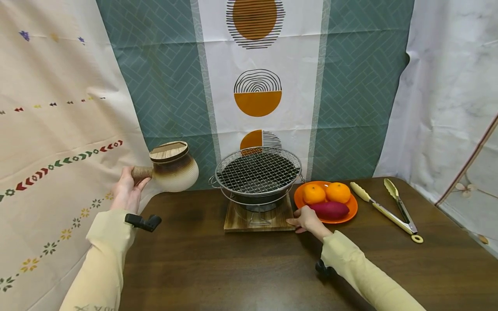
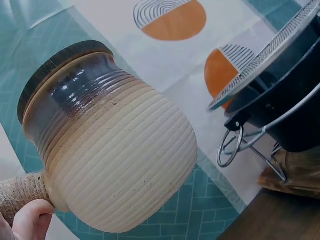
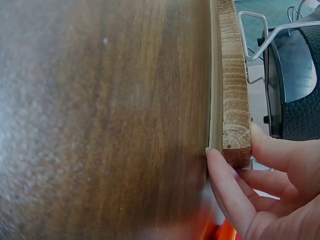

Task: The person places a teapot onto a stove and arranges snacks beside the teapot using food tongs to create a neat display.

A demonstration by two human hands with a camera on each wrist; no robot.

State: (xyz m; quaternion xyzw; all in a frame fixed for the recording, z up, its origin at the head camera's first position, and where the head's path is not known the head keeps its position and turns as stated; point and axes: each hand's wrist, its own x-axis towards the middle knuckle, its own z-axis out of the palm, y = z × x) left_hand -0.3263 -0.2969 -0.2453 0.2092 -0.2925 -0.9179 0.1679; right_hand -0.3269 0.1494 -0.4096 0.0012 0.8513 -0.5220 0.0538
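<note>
My left hand (image 1: pixel 127 192) grips the twine-wrapped side handle (image 2: pixel 22 194) of a ceramic teapot (image 1: pixel 177 175), holding it up in the air left of the stove. Cream ribbing covers the pot's belly, its neck is dark brown, and a wooden lid (image 1: pixel 168 150) sits on top. At the front right corner of a square wooden board (image 1: pixel 236 221), my right hand (image 1: pixel 310 222) pinches the edge, thumb above (image 3: pixel 265 145) and fingers at the side and below. On that board stands a round black tabletop stove (image 3: pixel 300 110) in a wire stand, topped with a mesh grill (image 1: pixel 258 170).
Right of the board, an orange plate (image 1: pixel 353 209) carries two mandarins (image 1: pixel 338 192) and a purple sweet potato (image 1: pixel 330 210), close to my right hand. Tongs (image 1: pixel 391 216) lie farther right on the brown table (image 1: pixel 218 268). Patterned curtains (image 1: pixel 167 86) hang behind and at both sides.
</note>
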